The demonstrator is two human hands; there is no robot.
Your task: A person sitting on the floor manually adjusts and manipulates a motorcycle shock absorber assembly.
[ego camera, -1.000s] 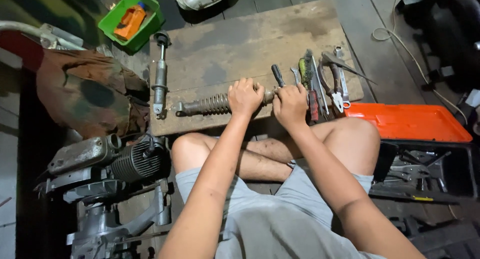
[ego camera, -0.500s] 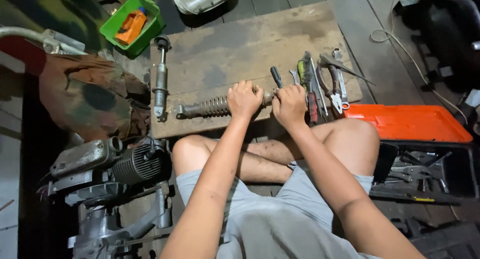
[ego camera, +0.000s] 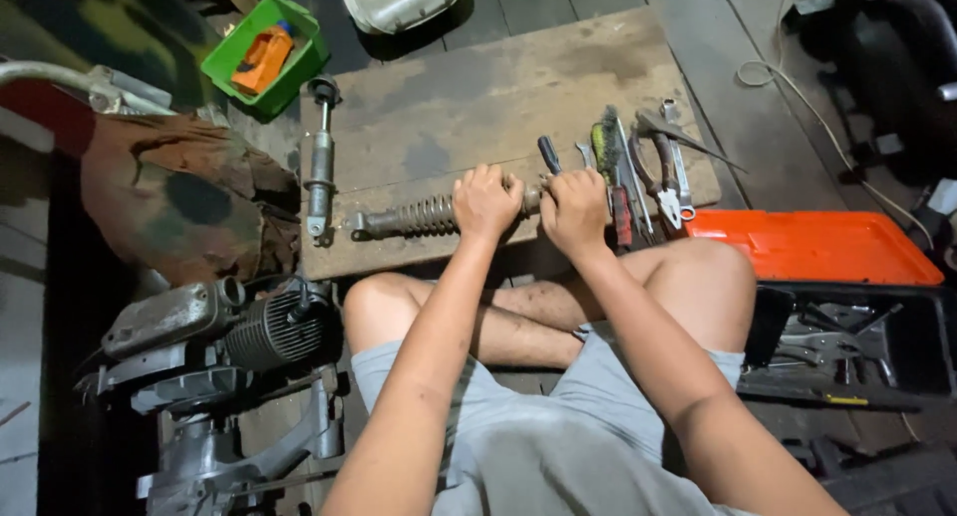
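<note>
Meanwhile both hands (ego camera: 530,205) grip the coil-spring shock absorber (ego camera: 419,216), hand tools (ego camera: 638,172) just beside them.

Dim surroundings, light from above on centre, dark corners, sharp focus

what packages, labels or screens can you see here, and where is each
Orange packet: lies in the green bin at top left, past the board's corner; flat, orange with a blue end.
Yellow label: small strip on the black toolbox at right, below the orange lid.
No screens or signs show.
</note>
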